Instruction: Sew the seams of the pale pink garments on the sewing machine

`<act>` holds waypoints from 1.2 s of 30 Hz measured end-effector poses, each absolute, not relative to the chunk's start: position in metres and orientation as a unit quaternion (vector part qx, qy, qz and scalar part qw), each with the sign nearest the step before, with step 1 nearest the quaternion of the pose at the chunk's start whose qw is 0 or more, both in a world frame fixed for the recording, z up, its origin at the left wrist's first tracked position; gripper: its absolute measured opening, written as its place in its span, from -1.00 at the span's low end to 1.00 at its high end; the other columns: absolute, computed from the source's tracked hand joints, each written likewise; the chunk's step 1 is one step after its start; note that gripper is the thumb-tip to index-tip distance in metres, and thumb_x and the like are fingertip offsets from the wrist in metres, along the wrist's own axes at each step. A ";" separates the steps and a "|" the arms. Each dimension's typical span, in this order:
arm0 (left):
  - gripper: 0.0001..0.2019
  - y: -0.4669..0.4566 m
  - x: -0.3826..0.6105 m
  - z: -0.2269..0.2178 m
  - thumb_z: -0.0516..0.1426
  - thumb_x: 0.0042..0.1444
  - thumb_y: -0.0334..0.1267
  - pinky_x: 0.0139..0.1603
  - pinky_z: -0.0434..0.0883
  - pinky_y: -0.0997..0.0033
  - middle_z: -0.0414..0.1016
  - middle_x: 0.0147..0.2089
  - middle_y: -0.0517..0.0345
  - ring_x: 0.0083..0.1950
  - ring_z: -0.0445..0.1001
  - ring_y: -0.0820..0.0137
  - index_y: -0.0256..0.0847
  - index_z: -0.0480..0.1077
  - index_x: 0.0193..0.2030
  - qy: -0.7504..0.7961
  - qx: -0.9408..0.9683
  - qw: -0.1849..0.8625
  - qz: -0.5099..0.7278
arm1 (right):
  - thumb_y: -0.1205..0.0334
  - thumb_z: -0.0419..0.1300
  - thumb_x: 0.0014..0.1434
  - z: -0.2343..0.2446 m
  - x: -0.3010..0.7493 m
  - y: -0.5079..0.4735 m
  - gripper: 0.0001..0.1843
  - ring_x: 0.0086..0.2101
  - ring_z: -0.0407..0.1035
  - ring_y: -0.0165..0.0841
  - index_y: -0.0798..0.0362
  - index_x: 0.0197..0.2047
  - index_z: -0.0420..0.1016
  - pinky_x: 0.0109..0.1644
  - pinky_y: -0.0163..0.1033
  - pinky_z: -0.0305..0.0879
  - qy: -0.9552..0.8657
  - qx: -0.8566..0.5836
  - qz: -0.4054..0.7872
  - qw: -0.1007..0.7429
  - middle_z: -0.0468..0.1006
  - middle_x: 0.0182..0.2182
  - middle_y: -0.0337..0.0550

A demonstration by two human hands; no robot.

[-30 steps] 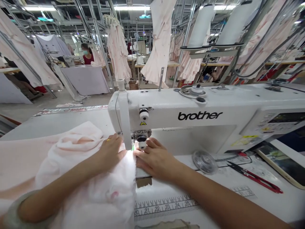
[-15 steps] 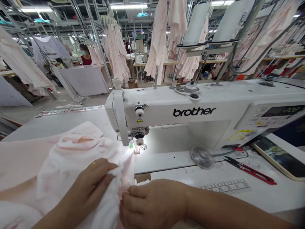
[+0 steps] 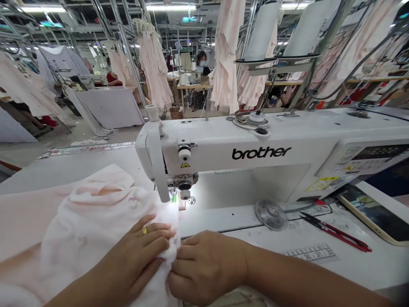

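Note:
Pale pink and white fabric [image 3: 96,209] lies bunched on the left of the sewing table, its right edge running up under the needle area of a white Brother sewing machine [image 3: 211,149]. My left hand [image 3: 140,247], with a gold ring, rests on this fabric with fingers stretched out and slightly apart. Just to its right, my right hand [image 3: 207,266] is closed on the fabric's edge, fingers curled and fingertips hidden. Both hands are close together, in front of the lit presser foot [image 3: 174,197].
Right of the hands lie a clear round disc [image 3: 271,214], red-handled thread snips [image 3: 338,232] and a phone [image 3: 373,213]. A printed ruler [image 3: 313,253] marks the table. Thread cones [image 3: 262,32] stand above the machine. Behind hang pink garments [image 3: 153,68]; co-workers [image 3: 113,76] sit farther back.
My left hand has moved right and forward, its fingers going from a pinch on the fabric to stretched out over it. My right hand has shifted slightly right, still gripping the edge.

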State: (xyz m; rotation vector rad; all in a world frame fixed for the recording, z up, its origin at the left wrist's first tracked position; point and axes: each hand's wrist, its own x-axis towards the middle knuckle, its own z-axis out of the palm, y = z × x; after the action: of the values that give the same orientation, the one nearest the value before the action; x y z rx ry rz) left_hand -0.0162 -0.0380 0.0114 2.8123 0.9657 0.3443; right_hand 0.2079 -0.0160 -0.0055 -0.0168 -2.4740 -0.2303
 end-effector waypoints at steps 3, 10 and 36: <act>-0.63 -0.029 -0.016 0.010 -0.06 0.18 -0.51 0.42 -0.07 0.15 0.52 0.07 0.13 0.23 0.36 0.36 -0.10 0.24 0.09 0.314 0.939 0.083 0.110 | 0.43 0.12 0.18 -0.005 0.209 -0.013 -0.76 -0.54 0.19 -0.44 0.08 -0.51 0.28 -0.47 -0.28 0.11 -0.954 -0.027 -0.092 0.284 0.28 -0.60 -0.32; -0.77 0.013 -0.013 0.015 -0.09 0.24 -0.47 0.28 0.22 0.08 0.52 -0.04 0.05 0.08 0.44 0.29 -0.18 0.31 -0.08 0.316 0.937 0.081 0.124 | 0.43 0.06 0.34 0.001 0.217 0.004 -0.83 -0.36 0.31 -0.39 0.14 -0.30 0.39 -0.28 -0.27 0.22 -0.973 -0.115 -0.066 0.187 0.46 -0.39 -0.21; -0.89 0.000 -0.003 0.023 0.04 0.18 -0.19 -0.38 0.35 0.43 0.37 -0.41 0.28 -0.37 0.41 0.37 -0.12 0.21 -0.32 0.534 0.790 0.161 0.253 | 0.10 0.03 0.38 -0.005 0.215 0.006 -0.66 -0.30 0.37 -0.31 0.10 -0.33 0.46 -0.09 -0.17 0.23 -0.953 -0.143 0.071 0.258 0.56 -0.38 -0.13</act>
State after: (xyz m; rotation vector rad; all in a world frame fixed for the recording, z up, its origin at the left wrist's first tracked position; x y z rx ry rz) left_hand -0.0029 0.0002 0.0228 2.2570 1.5248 0.7225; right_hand 0.2147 0.0055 -0.0046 -0.3883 -2.5835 0.1916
